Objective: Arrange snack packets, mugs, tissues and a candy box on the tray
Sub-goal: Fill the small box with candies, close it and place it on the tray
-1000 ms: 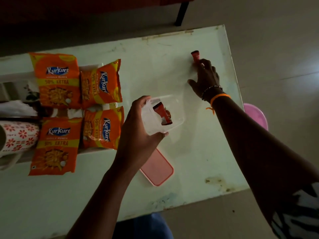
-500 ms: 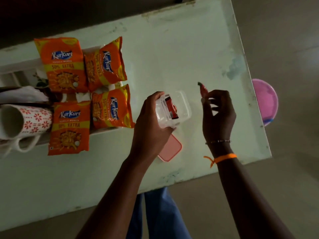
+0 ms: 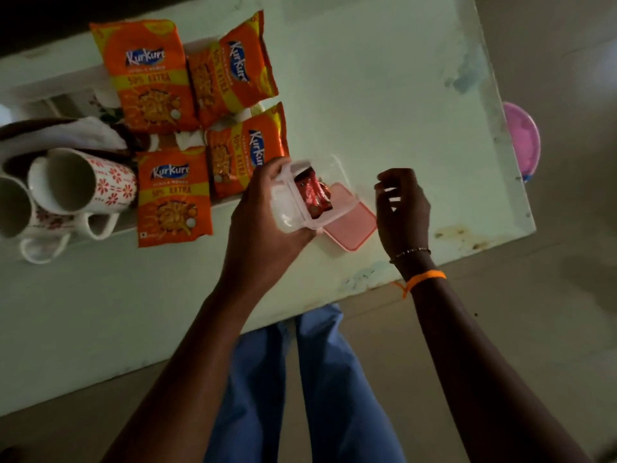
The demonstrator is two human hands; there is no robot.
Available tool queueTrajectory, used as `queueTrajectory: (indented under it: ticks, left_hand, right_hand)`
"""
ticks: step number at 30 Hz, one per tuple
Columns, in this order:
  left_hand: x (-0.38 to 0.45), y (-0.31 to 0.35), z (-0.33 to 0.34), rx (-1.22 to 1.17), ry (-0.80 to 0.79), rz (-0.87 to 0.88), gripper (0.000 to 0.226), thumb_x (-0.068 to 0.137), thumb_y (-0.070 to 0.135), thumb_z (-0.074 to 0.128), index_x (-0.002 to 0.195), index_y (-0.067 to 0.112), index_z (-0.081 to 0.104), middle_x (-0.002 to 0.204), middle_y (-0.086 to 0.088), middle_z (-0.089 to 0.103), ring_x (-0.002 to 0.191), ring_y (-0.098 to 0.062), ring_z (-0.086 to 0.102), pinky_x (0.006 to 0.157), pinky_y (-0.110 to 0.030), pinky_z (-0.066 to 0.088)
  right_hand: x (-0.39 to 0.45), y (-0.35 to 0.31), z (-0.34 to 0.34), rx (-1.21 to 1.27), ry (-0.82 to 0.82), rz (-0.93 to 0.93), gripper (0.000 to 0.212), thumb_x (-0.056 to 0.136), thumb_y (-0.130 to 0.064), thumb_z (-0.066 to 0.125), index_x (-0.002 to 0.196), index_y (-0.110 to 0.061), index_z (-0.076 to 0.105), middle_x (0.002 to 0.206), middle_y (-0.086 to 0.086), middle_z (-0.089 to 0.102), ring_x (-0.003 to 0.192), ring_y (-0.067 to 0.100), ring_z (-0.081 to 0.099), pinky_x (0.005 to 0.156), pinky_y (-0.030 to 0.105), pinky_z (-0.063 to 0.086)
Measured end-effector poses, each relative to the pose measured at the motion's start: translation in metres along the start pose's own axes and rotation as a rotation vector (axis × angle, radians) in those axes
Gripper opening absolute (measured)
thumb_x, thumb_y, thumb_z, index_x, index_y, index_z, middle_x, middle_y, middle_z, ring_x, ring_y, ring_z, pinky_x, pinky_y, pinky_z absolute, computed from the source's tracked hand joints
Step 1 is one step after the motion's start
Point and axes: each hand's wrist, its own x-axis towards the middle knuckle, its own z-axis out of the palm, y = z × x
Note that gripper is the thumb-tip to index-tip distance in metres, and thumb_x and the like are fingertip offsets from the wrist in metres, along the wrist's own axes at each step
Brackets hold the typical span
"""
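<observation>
Now gripped in the left hand point(image 3: 263, 222) above the table point(image 3: 384, 95): a small clear plastic candy box point(image 3: 300, 198), lidless, tilted, with red-wrapped candies point(image 3: 312, 195) inside. Beneath it, flat on the table, its pink lid point(image 3: 350, 225). Just beside, the right hand point(image 3: 402, 208), fingers loosely curled, holding nothing visible.
</observation>
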Motion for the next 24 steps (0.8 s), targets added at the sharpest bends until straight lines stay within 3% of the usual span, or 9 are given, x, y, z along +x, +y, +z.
queueTrajectory:
  ticks: [5, 7, 11, 13, 15, 18, 19, 21, 24]
  left_hand:
    - [-0.021, -0.025, -0.047, -0.051, -0.013, -0.023, 0.088, 0.059, 0.018, 0.082, 0.134, 0.025, 0.036, 0.134, 0.014, 0.04, 0.127, 0.001, 0.039, 0.098, -0.012, 0.041]
    - [-0.027, -0.034, -0.061, -0.133, -0.025, -0.057, 0.087, 0.059, 0.014, 0.082, 0.131, 0.029, 0.035, 0.136, 0.011, 0.043, 0.129, -0.004, 0.041, 0.1, -0.018, 0.043]
    - [-0.039, -0.045, -0.081, -0.268, -0.043, -0.12, 0.086, 0.059, 0.01, 0.082, 0.13, 0.03, 0.038, 0.135, 0.005, 0.047, 0.126, -0.005, 0.046, 0.096, -0.013, 0.044]
    - [-0.044, -0.049, -0.087, -0.315, -0.055, -0.158, 0.085, 0.059, 0.007, 0.081, 0.131, 0.026, 0.039, 0.133, 0.004, 0.05, 0.124, -0.007, 0.048, 0.096, -0.016, 0.046]
    - [-0.048, -0.053, -0.092, -0.387, -0.066, -0.198, 0.084, 0.06, 0.005, 0.079, 0.133, 0.021, 0.039, 0.134, 0.001, 0.051, 0.123, -0.01, 0.051, 0.096, -0.021, 0.048]
    - [-0.053, -0.062, -0.099, -0.471, -0.087, -0.24, 0.08, 0.063, 0.002, 0.078, 0.133, 0.018, 0.04, 0.129, 0.002, 0.056, 0.116, -0.004, 0.056, 0.089, -0.018, 0.051]
    - [-0.055, -0.065, -0.101, -0.481, -0.096, -0.247, 0.078, 0.064, 0.004, 0.078, 0.132, 0.019, 0.042, 0.128, 0.003, 0.057, 0.115, -0.003, 0.056, 0.087, -0.018, 0.052]
    - [-0.058, -0.072, -0.107, -0.489, -0.11, -0.261, 0.076, 0.062, 0.012, 0.081, 0.129, 0.022, 0.046, 0.126, 0.005, 0.059, 0.115, -0.004, 0.057, 0.086, -0.019, 0.052]
    - [-0.061, -0.079, -0.116, -0.505, -0.113, -0.28, 0.069, 0.058, 0.024, 0.081, 0.121, 0.029, 0.053, 0.119, 0.008, 0.064, 0.11, -0.007, 0.061, 0.088, -0.029, 0.054]
  right_hand:
    - [-0.016, 0.011, 0.044, -0.459, -0.392, -0.074, 0.067, 0.075, -0.03, 0.066, 0.134, -0.017, 0.039, 0.138, 0.01, 0.042, 0.122, 0.034, 0.038, 0.098, 0.043, 0.036]
    - [-0.022, 0.012, 0.057, -0.546, -0.378, -0.082, 0.075, 0.074, -0.036, 0.067, 0.138, -0.024, 0.032, 0.145, 0.007, 0.033, 0.127, 0.033, 0.033, 0.102, 0.045, 0.033]
    - [-0.028, 0.008, 0.06, -0.588, -0.257, -0.022, 0.071, 0.07, -0.035, 0.067, 0.134, -0.032, 0.038, 0.138, 0.008, 0.038, 0.119, 0.034, 0.04, 0.096, 0.043, 0.037]
    - [-0.031, 0.002, 0.053, -0.423, -0.129, 0.096, 0.071, 0.066, -0.033, 0.071, 0.131, -0.032, 0.042, 0.131, 0.011, 0.039, 0.114, 0.032, 0.045, 0.096, 0.04, 0.04]
    - [-0.036, -0.005, 0.043, -0.063, 0.019, 0.227, 0.065, 0.067, -0.028, 0.073, 0.126, -0.023, 0.047, 0.122, 0.013, 0.04, 0.104, 0.024, 0.048, 0.091, 0.029, 0.044]
    - [-0.051, -0.025, 0.024, 0.643, 0.119, 0.432, 0.022, 0.078, -0.025, 0.06, 0.098, -0.02, 0.05, 0.104, 0.006, 0.049, 0.091, 0.021, 0.054, 0.078, 0.025, 0.045]
    - [-0.057, -0.03, 0.021, 0.866, 0.077, 0.488, 0.006, 0.085, -0.022, 0.053, 0.089, -0.021, 0.049, 0.097, 0.003, 0.052, 0.087, 0.019, 0.057, 0.079, 0.026, 0.045]
    - [-0.074, -0.041, 0.021, 1.114, -0.087, 0.555, 0.012, 0.091, -0.017, 0.041, 0.083, -0.02, 0.05, 0.093, 0.001, 0.054, 0.091, 0.017, 0.059, 0.089, 0.029, 0.044]
    - [-0.097, -0.056, 0.029, 1.17, -0.328, 0.562, 0.011, 0.08, -0.019, 0.046, 0.089, -0.019, 0.053, 0.102, 0.001, 0.055, 0.109, 0.019, 0.055, 0.102, 0.033, 0.038]
